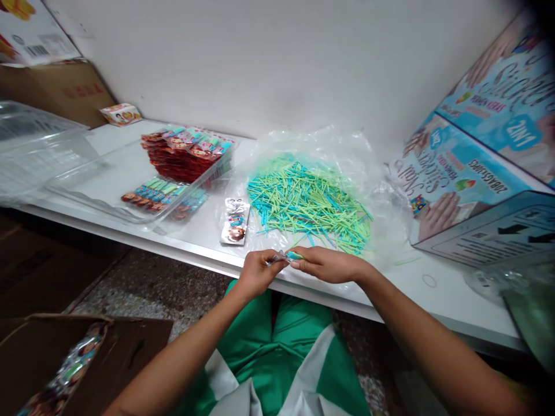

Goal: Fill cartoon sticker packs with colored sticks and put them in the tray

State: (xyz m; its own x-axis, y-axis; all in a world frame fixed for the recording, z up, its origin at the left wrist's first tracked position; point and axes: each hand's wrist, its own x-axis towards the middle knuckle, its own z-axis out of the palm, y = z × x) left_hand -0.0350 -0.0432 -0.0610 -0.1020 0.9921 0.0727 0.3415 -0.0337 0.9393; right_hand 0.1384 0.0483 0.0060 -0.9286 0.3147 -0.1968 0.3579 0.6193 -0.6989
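Observation:
Near the table's front edge my two hands meet, fingertips almost touching. My left hand (pixel 258 273) pinches a small shiny packet (pixel 280 257), seen nearly edge-on. Between the thumb and fingers of my right hand (pixel 327 264) are short green and blue plastic sticks (pixel 295 255), their tips at the packet's end; whether they are inside it I cannot tell. Just beyond my hands a big heap of green and blue sticks (pixel 310 202) lies on a clear plastic bag (pixel 385 214). Left of the heap, a flat printed packet (pixel 235 222) lies on the table.
A clear plastic tray (pixel 97 182) on the left holds a tall stack of red packets (pixel 184 156) and a lower row of packets (pixel 151 196). Printed cartons (pixel 481 167) stand at right, near a rubber band (pixel 429 281). An open cardboard box (pixel 130 352) with packets sits below left.

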